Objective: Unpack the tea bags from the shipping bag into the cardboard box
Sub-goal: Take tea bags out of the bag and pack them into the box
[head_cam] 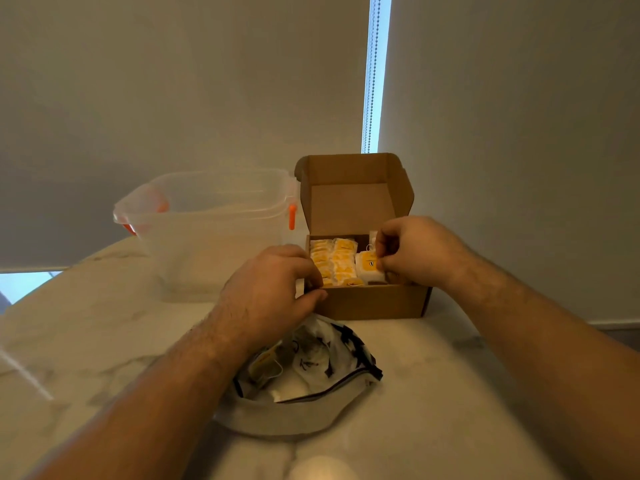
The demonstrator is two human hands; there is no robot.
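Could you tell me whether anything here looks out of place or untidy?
Nothing stands out. The cardboard box sits open with tea bags in neat rows, the shipping bag lies open in front, and nothing has spilled onto the table.

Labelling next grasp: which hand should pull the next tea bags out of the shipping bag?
Left, probably. The left hand rests on the cardboard box corner right above the open shipping bag. The right hand is busy pinching a tea bag inside the box.
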